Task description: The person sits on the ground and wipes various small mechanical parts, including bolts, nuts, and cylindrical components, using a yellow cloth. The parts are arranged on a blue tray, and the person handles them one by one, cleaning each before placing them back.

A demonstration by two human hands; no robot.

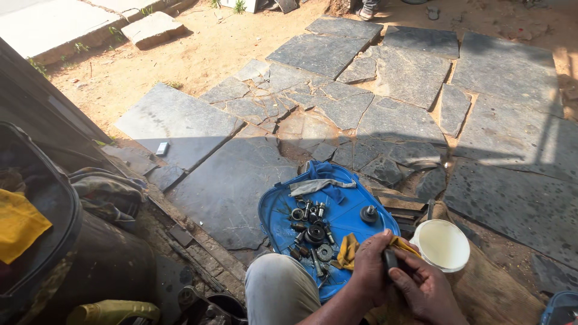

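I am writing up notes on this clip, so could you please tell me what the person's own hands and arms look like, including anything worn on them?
Both hands are bare: no gloves, rings or watch show on the left hand or the right hand. The visible forearms carry no sleeves. The fingers look smudged with dark grime. Only a light grey trouser knee shows of the clothing.

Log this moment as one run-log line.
left hand: grips small dark cylindrical part | right hand: holds same part, yellow cloth alongside | blue plastic tray: metal bearings, bolts

An outdoor repair yard: stone paving (337, 102), sandy ground (198, 54), blue tray (346, 207) of metal parts (310, 232).
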